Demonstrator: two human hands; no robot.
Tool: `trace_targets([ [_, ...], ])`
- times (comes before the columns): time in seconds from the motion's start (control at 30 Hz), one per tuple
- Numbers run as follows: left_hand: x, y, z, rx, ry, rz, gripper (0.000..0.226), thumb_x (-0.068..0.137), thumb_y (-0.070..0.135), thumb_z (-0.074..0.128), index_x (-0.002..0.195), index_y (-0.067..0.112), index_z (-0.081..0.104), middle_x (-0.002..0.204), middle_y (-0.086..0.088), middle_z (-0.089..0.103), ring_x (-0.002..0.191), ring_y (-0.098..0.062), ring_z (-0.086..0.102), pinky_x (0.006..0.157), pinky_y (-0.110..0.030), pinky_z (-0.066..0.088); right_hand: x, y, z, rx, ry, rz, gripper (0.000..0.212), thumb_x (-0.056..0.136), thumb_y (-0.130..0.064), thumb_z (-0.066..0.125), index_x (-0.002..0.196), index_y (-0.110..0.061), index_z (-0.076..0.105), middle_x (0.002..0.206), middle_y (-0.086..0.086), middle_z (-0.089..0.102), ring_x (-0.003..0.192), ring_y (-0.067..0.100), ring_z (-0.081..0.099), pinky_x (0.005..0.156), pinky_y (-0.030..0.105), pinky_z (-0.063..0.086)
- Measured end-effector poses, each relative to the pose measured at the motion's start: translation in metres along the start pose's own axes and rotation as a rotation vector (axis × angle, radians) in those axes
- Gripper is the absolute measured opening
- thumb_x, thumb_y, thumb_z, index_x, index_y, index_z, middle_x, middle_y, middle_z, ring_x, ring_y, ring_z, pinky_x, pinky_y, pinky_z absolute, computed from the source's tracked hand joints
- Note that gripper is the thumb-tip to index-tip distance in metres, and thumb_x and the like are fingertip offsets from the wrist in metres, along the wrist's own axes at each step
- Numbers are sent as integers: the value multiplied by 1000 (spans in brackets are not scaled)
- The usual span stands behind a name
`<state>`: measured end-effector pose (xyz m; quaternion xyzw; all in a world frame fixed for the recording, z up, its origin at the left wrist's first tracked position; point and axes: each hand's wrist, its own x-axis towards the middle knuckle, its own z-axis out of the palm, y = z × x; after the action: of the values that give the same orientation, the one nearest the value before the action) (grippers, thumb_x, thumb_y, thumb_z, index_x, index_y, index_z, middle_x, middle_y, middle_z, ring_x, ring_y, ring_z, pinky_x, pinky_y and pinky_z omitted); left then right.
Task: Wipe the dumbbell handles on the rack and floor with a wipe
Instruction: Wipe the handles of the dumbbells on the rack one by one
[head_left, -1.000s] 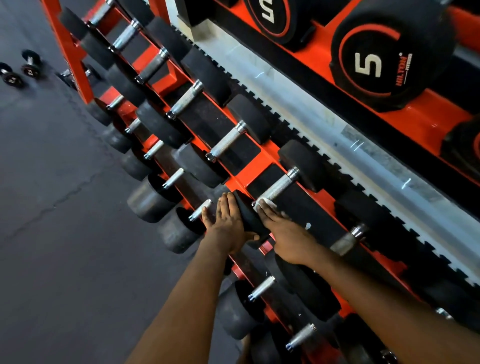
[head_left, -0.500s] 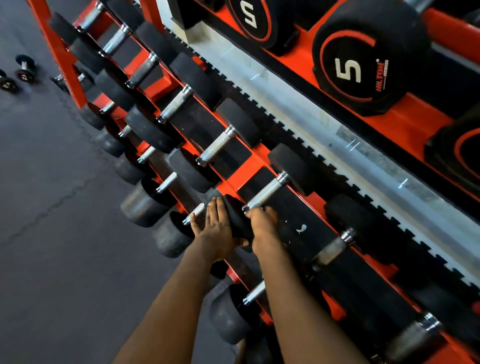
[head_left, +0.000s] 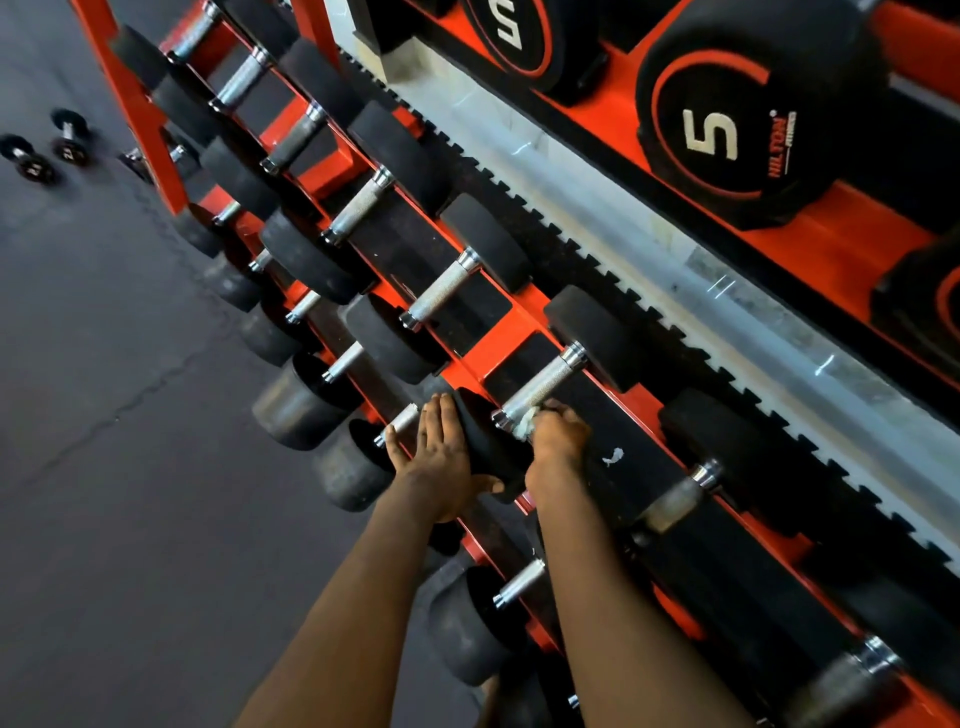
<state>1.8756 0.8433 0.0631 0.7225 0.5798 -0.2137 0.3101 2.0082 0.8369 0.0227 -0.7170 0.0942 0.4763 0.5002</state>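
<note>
On the upper row of the orange metal rack (head_left: 498, 343), in the middle of the view, the silver knurled dumbbell handle (head_left: 543, 382) lies with its long axis going from the lower left, near the person, to the upper right, toward the back of the rack. Its near end goes into a black rubber head (head_left: 483, 447), and its far end goes into a second one. The white crumpled wipe (head_left: 523, 425) is pressed on the near end of this handle. The right hand (head_left: 558, 441) holds the wipe with curled fingers and pinches it against the metal. The left hand (head_left: 441, 457) rests flat on the outer face of the near head, with the fingers straight and close together and the thumb spread along the lower edge. A small white scrap (head_left: 613, 456) lies on the black pad just beside the right hand. Far at the upper left, two small black dumbbells (head_left: 67, 140) stand on the dark grey rubber floor (head_left: 130, 467).
</note>
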Motion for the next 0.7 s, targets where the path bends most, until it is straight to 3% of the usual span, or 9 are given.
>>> trace_targets([
  [0.07, 0, 0, 1, -2, 2, 1, 130, 84, 64, 66, 153, 9, -29, 164, -7, -28, 153, -19, -23, 115, -67, -16, 4, 9, 1, -220, -138, 7, 25, 78, -1, 57, 97, -14, 67, 94, 10, 72, 85, 26, 69, 83, 41, 58],
  [0.17, 1, 0, 0, -11, 3, 2, 130, 84, 63, 67, 153, 9, -28, 164, -7, -28, 153, -20, -22, 115, -67, -15, 13, 7, -12, -377, -183, -25, 21, 79, 5, 62, 84, -15, 66, 91, 11, 72, 83, 26, 68, 77, 34, 56],
  [0.27, 1, 0, 1, -13, 4, 4, 129, 84, 64, 66, 154, 10, -28, 165, -7, -28, 153, -20, -22, 115, -67, -16, 14, -5, -30, -253, -137, -75, 23, 82, 11, 60, 87, -10, 69, 92, 11, 70, 83, 24, 65, 66, 25, 53],
  [0.33, 0, -1, 1, -16, 7, 8, 128, 85, 63, 66, 153, 10, -28, 164, -7, -29, 152, -20, -23, 114, -67, -17, 9, -9, -34, -80, -8, -152, 28, 85, 12, 58, 92, -12, 70, 100, 8, 69, 88, 21, 64, 63, 22, 51],
  [0.4, -1, -2, 1, -16, 7, 12, 128, 85, 63, 65, 153, 10, -29, 164, -7, -30, 152, -20, -24, 113, -66, -19, 13, -13, -28, 93, 97, -179, 34, 86, 11, 56, 86, -20, 68, 103, 6, 69, 93, 23, 66, 73, 33, 58],
  [0.47, -1, -1, 1, -18, 5, 12, 128, 85, 63, 66, 153, 10, -29, 164, -8, -30, 152, -20, -24, 112, -66, -19, 19, -16, -13, 153, 78, -138, 35, 87, 9, 52, 86, -24, 65, 103, 8, 69, 94, 27, 67, 84, 45, 58],
  [0.6, -1, -1, 1, -21, 17, 11, 128, 85, 63, 66, 153, 10, -29, 164, -8, -29, 153, -21, -23, 112, -66, -18, 3, 2, 6, 67, -98, -19, 34, 89, 5, 47, 116, -10, 61, 114, 17, 66, 91, 25, 64, 83, 37, 54],
  [0.7, -1, -2, 4, -23, 21, 18, 129, 85, 63, 67, 153, 10, -28, 164, -8, -29, 153, -20, -22, 112, -66, -18, 2, -5, -2, 129, -13, -61, 24, 89, 2, 48, 103, -6, 66, 99, 19, 70, 83, 26, 67, 78, 39, 56],
])
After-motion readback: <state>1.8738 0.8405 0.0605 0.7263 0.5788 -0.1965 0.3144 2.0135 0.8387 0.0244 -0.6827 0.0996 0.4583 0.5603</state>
